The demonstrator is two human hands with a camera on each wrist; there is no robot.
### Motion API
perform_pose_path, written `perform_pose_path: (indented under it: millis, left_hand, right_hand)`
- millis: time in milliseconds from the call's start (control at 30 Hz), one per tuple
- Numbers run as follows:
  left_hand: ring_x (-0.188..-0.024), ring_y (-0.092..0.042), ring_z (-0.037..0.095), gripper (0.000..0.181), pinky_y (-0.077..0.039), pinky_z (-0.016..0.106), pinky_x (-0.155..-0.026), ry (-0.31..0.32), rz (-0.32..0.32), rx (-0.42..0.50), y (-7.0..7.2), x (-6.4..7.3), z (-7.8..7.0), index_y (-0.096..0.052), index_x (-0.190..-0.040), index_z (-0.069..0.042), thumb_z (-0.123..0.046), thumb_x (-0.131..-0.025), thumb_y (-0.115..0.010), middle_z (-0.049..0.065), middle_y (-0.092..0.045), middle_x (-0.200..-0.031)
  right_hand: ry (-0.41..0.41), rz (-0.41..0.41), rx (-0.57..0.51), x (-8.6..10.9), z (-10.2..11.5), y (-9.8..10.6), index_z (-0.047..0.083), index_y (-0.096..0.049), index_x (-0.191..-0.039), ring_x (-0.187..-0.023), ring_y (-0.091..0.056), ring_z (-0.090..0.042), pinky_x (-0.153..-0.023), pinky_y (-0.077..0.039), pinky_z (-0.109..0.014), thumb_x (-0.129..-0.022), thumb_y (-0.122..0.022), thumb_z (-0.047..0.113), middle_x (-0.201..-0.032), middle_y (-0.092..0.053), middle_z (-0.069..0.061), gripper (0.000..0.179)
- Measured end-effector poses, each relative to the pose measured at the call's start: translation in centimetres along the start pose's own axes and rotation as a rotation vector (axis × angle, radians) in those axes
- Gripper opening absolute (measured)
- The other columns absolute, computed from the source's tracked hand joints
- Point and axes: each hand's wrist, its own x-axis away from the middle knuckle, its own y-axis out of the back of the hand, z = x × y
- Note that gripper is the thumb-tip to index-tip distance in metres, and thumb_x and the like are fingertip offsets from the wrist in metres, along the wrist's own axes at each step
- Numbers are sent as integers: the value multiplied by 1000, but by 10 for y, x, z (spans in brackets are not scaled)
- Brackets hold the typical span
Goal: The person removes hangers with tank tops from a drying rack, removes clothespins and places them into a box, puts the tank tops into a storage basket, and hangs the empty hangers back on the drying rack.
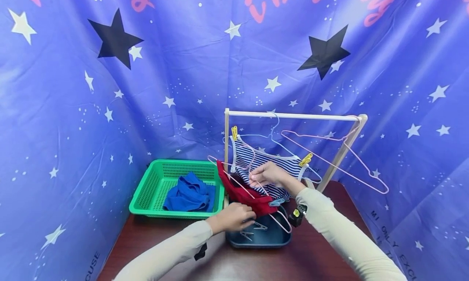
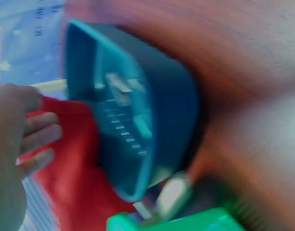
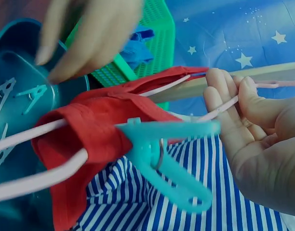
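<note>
My right hand (image 1: 269,175) pinches a pink hanger (image 3: 224,107) between thumb and fingers. A red garment (image 1: 243,193) hangs on this hanger, and a light-blue clothespin (image 3: 148,149) clips it near one end. Empty-handed, my left hand (image 1: 234,217) hovers beside the red cloth, near the dark teal basin (image 2: 174,96), its fingers loosely bent and blurred in the right wrist view. Inside the basin lie several clothespins (image 3: 32,96). Behind the red garment, a blue-and-white striped top (image 1: 271,163) hangs from a blue hanger (image 1: 272,136), held by two yellow clothespins (image 1: 305,159).
A wooden rack (image 1: 293,116) stands at the back, with another pink hanger (image 1: 344,139) bare on its right end. To the left, a green basket (image 1: 146,191) holds a blue cloth (image 1: 192,193). Starry purple curtains (image 1: 183,69) surround the brown table (image 1: 146,248).
</note>
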Motion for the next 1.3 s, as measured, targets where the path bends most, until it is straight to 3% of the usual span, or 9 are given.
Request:
perform_pose_path:
  millis: [100,167,300,400,500,733,900,1067,1300]
  left_hand:
    - [-85,-68,7,16,-55,19,-77,-41,-222,-12,25,-8,0,-75,-104,-20,-30,-92,-75,-8,-72,-93]
    - [-92,-69,8,23,-55,19,-85,-59,-329,-10,39,-15,-1,-76,-109,-17,-29,-89,-79,-5,-74,-100]
    - [-109,-68,13,39,-52,24,-102,-89,-411,0,60,-30,-4,-72,-122,-12,-27,-86,-81,0,-74,-116]
    - [-118,-67,17,44,-48,27,-109,-111,-401,-4,65,-39,-6,-68,-129,-8,-26,-90,-79,4,-72,-124]
    - [-124,-64,18,44,-45,29,-113,-119,-350,-20,66,-44,-9,-65,-133,-6,-28,-95,-72,6,-69,-131]
    - [-127,-62,16,39,-44,30,-113,-126,-259,-53,60,-43,-12,-65,-135,-9,-29,-101,-64,2,-69,-133]
    - [-122,-64,12,35,-45,27,-110,-150,-265,-97,57,-40,-11,-66,-132,-10,-28,-103,-62,-1,-71,-129]
    - [-119,-66,11,36,-46,26,-109,-156,-277,-105,59,-36,-9,-69,-128,-11,-29,-97,-70,-2,-72,-126]
    - [-114,-69,11,40,-48,26,-107,-172,-351,-102,58,-31,-2,-72,-124,-12,-31,-90,-78,-1,-75,-121]
  right_hand:
    - [-7,25,-29,-2,1,-3,-22,-59,-123,-74,-75,-14,-75,-63,-31,-97,-60,-6,-84,-77,-11,30]
    - [-2,37,-43,-5,2,-6,-24,-58,-122,-73,-74,-14,-73,-63,-29,-97,-60,-7,-83,-76,-10,31]
    - [14,57,-38,-10,6,-11,-24,-60,-118,-73,-74,-15,-72,-62,-27,-97,-60,-6,-82,-76,-12,28]
    - [18,68,-23,-12,9,-15,-22,-63,-114,-73,-74,-15,-71,-62,-28,-97,-61,-5,-84,-77,-16,24]
    - [23,78,-1,-14,11,-19,-20,-65,-112,-72,-73,-15,-69,-61,-28,-96,-63,-4,-86,-77,-17,22]
    - [6,87,22,-12,12,-27,-21,-65,-112,-70,-73,-15,-68,-62,-29,-95,-63,-6,-83,-77,-15,23]
    - [-2,89,22,-11,11,-27,-23,-63,-114,-66,-71,-14,-66,-61,-27,-95,-63,-6,-80,-76,-14,25]
    - [3,80,38,-11,9,-27,-22,-64,-114,-65,-71,-12,-66,-61,-27,-94,-64,-8,-83,-76,-13,25]
    - [29,69,114,-10,9,-27,-20,-67,-112,-68,-71,-11,-71,-62,-32,-92,-68,-5,-86,-76,-10,25]
